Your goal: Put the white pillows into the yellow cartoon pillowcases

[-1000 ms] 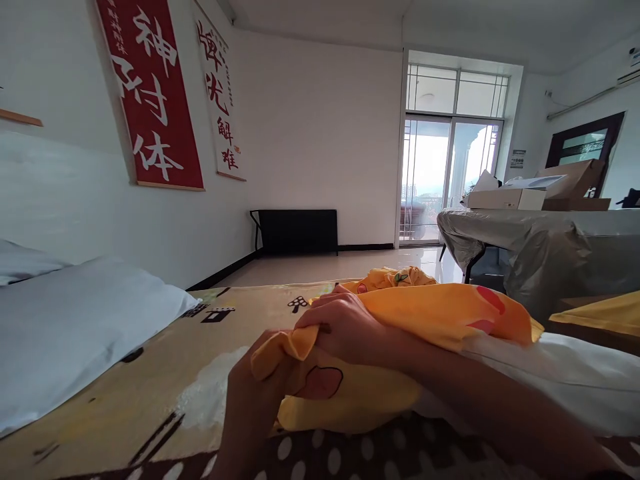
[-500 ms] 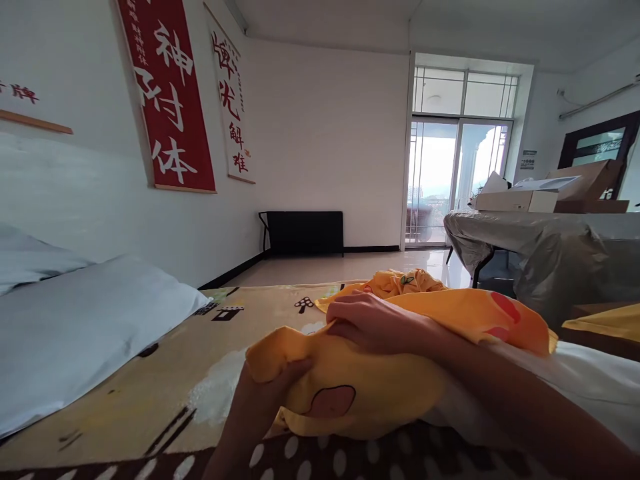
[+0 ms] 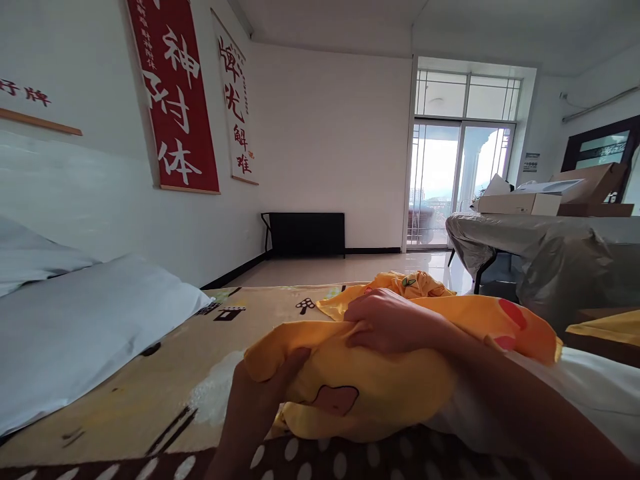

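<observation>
A yellow pillowcase with a pink patch lies in front of me, its edge lifted and bunched. My left hand holds its left corner, thumb on top and the fingers hidden behind the cloth. Farther right, my right hand pinches the upper edge with bent fingers. Something white and soft, which looks like a pillow, shows at the cloth's right side, partly under my right forearm. Behind that arm spreads more orange-yellow fabric with red patches.
Two white pillows rest at the left on a beige patterned blanket with a brown dotted border. At the right stands a plastic-covered table bearing boxes. A black folded panel leans near the far wall.
My right hand has moved slightly right, drawing the pillowcase's upper edge straighter between the hands. My left hand keeps its hold. The view has shifted a little.
</observation>
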Tool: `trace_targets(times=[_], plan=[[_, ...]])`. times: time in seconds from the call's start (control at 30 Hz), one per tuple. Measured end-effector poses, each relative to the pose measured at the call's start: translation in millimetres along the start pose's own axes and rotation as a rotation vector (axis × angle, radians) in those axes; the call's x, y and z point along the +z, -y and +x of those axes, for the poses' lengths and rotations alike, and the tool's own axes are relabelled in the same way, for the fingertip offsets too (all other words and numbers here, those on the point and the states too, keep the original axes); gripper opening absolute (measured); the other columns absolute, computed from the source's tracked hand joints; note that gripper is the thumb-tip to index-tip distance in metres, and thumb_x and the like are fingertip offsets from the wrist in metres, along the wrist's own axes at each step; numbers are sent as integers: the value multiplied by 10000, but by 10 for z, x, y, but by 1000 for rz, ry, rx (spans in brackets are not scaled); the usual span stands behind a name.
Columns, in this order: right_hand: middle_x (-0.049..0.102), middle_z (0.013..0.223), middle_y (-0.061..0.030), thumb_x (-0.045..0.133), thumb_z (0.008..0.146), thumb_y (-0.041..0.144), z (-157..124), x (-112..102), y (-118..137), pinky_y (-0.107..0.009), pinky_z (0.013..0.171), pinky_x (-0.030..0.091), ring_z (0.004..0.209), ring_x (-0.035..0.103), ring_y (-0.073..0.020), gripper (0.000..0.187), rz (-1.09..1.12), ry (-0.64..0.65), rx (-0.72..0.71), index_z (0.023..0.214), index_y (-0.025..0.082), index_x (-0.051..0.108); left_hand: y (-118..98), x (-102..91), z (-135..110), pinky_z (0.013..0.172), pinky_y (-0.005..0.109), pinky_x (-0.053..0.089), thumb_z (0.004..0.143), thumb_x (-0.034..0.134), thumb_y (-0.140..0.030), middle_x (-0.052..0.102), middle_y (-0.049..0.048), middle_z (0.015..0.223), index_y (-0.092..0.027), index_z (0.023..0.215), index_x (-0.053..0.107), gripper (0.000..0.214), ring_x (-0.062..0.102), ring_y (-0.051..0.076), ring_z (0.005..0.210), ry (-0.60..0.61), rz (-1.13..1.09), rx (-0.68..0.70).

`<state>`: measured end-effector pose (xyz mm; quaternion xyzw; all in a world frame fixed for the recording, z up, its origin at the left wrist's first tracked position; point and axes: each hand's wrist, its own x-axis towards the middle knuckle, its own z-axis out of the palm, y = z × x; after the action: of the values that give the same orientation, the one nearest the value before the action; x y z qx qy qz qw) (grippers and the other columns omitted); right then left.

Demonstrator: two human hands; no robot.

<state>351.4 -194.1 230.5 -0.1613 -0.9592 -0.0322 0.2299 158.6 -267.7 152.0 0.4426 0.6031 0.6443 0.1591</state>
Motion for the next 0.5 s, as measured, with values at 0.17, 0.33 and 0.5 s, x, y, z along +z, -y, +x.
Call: trace_targets(times=[0.17,0.33,0.5], plan=[[544,718,18,518,723,48,27,237,93,-246,601,296,636,435,-106,156,-129,-152,60,645,180,492,-19,-61,-58,706,288,483,689,629,-541,686,43,848,-185,812,673,379,613,225,803,6,48,288],[577,750,-19,487,698,-2,26,482,53,-299,714,316,723,503,-165,214,-347,-323,181,796,187,516,13,-195,10,762,346,514,761,303,-760,702,100,1004,-201,1048,649,718,628,286,933,237,-270,267],[566,806,-47,441,783,20,32,653,6,-314,719,349,747,487,-188,189,-405,-436,58,856,187,490,80,-166,208,655,282,499,756,602,-502,690,71,850,-183,886,672,352,613,204,745,278,-149,208]])
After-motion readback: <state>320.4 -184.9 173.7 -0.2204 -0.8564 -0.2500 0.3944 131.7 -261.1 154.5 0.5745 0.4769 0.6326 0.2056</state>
